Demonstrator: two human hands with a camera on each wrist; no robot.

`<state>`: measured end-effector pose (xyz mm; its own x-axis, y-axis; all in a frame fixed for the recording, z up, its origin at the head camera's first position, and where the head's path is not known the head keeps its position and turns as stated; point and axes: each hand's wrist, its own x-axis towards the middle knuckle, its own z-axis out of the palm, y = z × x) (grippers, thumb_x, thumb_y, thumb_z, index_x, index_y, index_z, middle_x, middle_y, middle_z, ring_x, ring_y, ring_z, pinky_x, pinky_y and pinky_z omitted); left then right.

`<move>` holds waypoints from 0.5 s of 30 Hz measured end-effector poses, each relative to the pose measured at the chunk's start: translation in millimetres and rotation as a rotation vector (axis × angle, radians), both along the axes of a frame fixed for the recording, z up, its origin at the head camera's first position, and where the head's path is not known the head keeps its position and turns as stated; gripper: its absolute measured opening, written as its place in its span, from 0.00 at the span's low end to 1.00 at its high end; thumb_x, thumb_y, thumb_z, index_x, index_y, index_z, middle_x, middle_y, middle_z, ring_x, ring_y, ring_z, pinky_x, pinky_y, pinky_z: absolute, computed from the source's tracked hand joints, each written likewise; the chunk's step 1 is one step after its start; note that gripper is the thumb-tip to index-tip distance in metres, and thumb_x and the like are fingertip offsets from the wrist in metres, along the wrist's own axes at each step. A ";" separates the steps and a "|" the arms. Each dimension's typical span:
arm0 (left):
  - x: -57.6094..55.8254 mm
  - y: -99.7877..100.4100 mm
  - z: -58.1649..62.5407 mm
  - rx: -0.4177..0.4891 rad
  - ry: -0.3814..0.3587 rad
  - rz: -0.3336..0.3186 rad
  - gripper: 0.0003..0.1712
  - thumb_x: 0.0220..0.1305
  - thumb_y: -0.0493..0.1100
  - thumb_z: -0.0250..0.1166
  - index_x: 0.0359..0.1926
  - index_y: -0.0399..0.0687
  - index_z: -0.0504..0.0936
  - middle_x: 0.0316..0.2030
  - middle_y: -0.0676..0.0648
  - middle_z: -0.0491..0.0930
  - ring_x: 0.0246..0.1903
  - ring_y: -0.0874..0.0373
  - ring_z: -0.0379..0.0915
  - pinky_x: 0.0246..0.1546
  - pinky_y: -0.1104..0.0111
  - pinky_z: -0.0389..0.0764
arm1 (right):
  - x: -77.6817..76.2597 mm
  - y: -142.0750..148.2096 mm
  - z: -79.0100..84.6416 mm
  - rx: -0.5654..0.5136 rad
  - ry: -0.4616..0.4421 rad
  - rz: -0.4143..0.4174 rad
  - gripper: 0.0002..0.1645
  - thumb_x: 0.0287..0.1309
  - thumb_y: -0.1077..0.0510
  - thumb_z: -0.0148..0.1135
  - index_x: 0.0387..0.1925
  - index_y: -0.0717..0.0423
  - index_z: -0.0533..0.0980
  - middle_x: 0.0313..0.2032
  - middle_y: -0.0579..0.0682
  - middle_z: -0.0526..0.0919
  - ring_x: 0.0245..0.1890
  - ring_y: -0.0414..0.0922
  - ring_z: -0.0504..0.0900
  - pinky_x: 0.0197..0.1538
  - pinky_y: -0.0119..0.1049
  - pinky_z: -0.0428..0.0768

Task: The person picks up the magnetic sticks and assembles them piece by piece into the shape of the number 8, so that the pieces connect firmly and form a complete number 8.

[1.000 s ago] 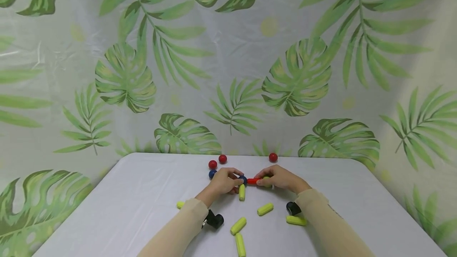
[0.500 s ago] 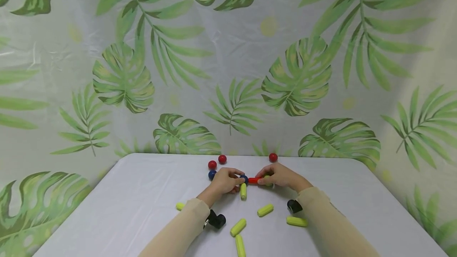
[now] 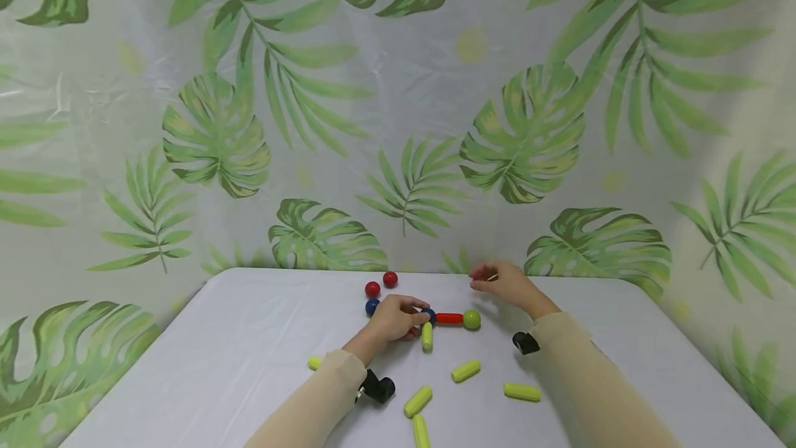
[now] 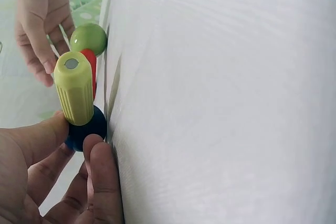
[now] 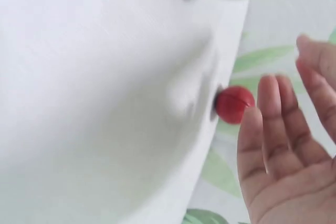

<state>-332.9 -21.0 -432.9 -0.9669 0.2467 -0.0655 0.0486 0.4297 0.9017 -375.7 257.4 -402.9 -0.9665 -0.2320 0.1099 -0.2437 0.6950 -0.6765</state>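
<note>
My left hand [image 3: 393, 318] pinches a dark blue ball [image 4: 86, 129] between thumb and fingers. From that ball a ribbed yellow-green rod [image 4: 74, 90] points toward the near side, a small metal disc showing in its end. A red rod [image 3: 450, 319] runs rightward from the blue ball to a green ball [image 3: 472, 319], joined in one line on the table. Beyond the green ball, my right hand [image 3: 510, 287] is raised with loosely bent fingers and nothing in its grip. In the right wrist view its fingertips are near a red ball [image 5: 234, 105], which the hand hides in the head view.
Behind my left hand sit two red balls, the nearer red ball [image 3: 372, 290] beside a blue ball [image 3: 372, 307]. Several loose yellow-green rods lie in front, such as one rod [image 3: 466, 370] and another rod [image 3: 522, 392]. A leaf-patterned curtain [image 3: 410, 123] hangs behind the table's far edge.
My right hand has let go of the red rod and green ball and moved back and to the right, toward the lone red ball. The left hand stays on the blue ball.
</note>
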 end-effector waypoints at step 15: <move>-0.2 -2.0 -1.3 0.016 0.012 0.000 0.15 0.70 0.44 0.74 0.55 0.50 0.91 0.38 0.48 0.83 0.28 0.61 0.79 0.31 0.73 0.83 | -26.0 3.9 -4.6 0.170 0.068 -0.115 0.29 0.68 0.60 0.71 0.67 0.64 0.77 0.55 0.72 0.82 0.54 0.65 0.81 0.59 0.61 0.81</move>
<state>-333.2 -23.0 -434.2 -0.9675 0.2480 -0.0496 0.0598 0.4148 0.9080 -401.7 261.3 -407.5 -0.9794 -0.1410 0.1444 -0.1970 0.8234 -0.5321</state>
